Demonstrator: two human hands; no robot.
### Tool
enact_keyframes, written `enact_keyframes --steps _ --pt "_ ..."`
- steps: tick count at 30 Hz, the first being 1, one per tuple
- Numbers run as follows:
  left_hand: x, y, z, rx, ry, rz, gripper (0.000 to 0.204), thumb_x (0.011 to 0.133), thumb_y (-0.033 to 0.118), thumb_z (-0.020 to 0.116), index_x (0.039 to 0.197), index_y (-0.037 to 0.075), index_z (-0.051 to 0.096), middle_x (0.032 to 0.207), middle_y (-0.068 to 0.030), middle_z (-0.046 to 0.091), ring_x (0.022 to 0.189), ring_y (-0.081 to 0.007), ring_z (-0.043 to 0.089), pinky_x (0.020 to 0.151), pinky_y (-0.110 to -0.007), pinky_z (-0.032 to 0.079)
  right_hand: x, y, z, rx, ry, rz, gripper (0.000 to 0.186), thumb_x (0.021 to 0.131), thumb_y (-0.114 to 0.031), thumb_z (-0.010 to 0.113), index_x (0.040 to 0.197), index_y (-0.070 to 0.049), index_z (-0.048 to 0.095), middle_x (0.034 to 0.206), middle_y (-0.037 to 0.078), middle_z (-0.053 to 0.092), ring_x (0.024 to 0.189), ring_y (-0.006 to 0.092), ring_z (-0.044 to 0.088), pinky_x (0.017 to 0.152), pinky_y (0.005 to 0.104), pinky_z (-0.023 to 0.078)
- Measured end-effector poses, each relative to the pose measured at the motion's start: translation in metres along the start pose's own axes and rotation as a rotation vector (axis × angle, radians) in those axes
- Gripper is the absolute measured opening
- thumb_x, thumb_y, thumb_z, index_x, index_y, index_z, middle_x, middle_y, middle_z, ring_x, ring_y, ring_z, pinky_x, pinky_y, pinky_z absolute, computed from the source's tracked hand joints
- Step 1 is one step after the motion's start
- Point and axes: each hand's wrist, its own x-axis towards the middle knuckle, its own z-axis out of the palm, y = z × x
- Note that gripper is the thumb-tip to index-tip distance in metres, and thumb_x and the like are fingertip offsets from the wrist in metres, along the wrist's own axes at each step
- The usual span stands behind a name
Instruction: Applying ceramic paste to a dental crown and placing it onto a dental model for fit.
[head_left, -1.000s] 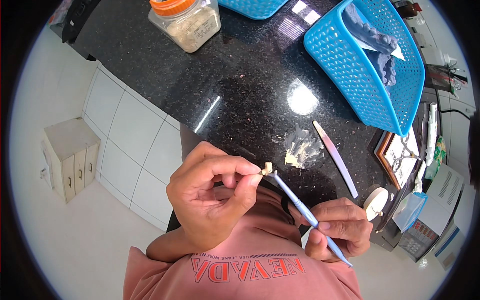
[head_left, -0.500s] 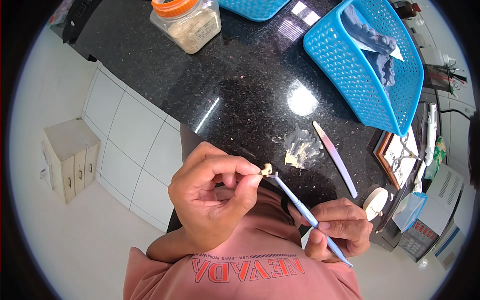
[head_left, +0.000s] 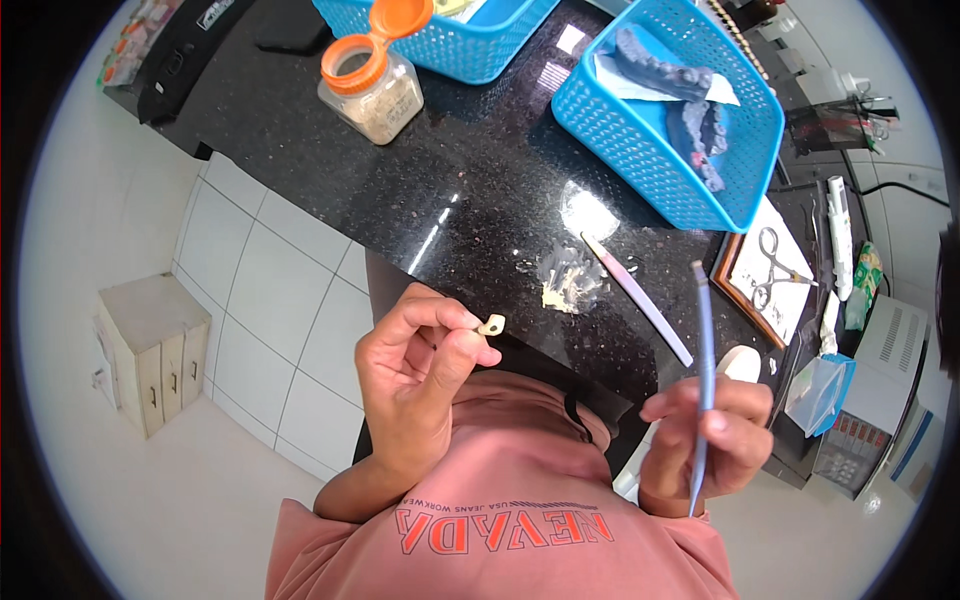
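My left hand (head_left: 412, 368) pinches a small cream tooth-shaped piece (head_left: 495, 323) between thumb and fingertips. A dark opening shows in its side. My right hand (head_left: 712, 440) grips a slim blue tool (head_left: 706, 345), held nearly upright with its tip up, well apart from the piece. On the black counter beyond my hands lies a smear of pale yellow paste (head_left: 568, 290). Next to it rests a flat purple spatula (head_left: 645, 308) with a paler tip. Behind my right hand a white rounded disc (head_left: 740, 363) is partly hidden.
A blue perforated basket (head_left: 640, 150) holds grey dental casts (head_left: 660, 75). Another blue basket (head_left: 470, 50) stands further left, beside a powder jar (head_left: 375, 105) with its orange lid up. Scissor-like forceps (head_left: 770, 268) lie on a wood-edged board (head_left: 735, 275) at right.
My right hand has swung the blue tool upright and away from the cream piece, which its tip had met. My left hand still pinches the piece, now turned. The view has shifted.
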Motion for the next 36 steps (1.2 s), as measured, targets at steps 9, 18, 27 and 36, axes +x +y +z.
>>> enact_keyframes --steps 9,18,27,36 --pt "-0.006 -0.001 0.008 -0.091 -0.024 -0.064 0.005 0.093 0.003 0.061 0.097 0.0 0.062 0.09 -0.0034 0.056 0.08 -0.0082 0.06 0.078 -0.028 0.057 -0.004 0.002 -0.009 -0.092 -0.029 -0.109 0.026 0.082 0.001 0.069 0.104 0.005 0.055 0.085 0.02 0.064 0.068 0.025 0.068 0.058 0.0297 0.054" --pt "-0.004 -0.008 0.018 -0.032 0.13 -0.059 0.007 0.094 0.007 0.061 0.099 0.002 0.059 0.084 -0.0031 0.06 0.078 -0.0086 0.06 0.081 -0.031 0.055 -0.01 0.016 0.029 -0.035 -0.029 -0.135 0.024 0.073 0.004 0.073 0.089 0.0 0.056 0.072 0.015 0.066 0.059 0.023 0.068 0.052 0.0304 0.057" --pt "-0.003 -0.009 0.024 -0.054 0.17 -0.014 0.006 0.09 -0.001 0.065 0.094 -0.004 0.062 0.081 -0.0015 0.056 0.073 -0.0042 0.054 0.076 -0.025 0.056 -0.007 0.02 0.031 -0.029 -0.071 -0.154 0.025 0.066 0.004 0.076 0.084 0.001 0.058 0.07 0.016 0.066 0.056 0.0229 0.066 0.051 0.0311 0.058" --pt "-0.004 -0.008 0.021 0.008 0.118 -0.034 0.006 0.093 0.006 0.06 0.096 0.001 0.058 0.083 -0.0036 0.057 0.077 -0.0096 0.058 0.079 -0.03 0.053 -0.006 0.021 0.029 -0.051 -0.124 -0.196 0.022 0.075 0.008 0.066 0.094 0.007 0.055 0.075 0.018 0.064 0.058 0.0211 0.066 0.05 0.0275 0.054"
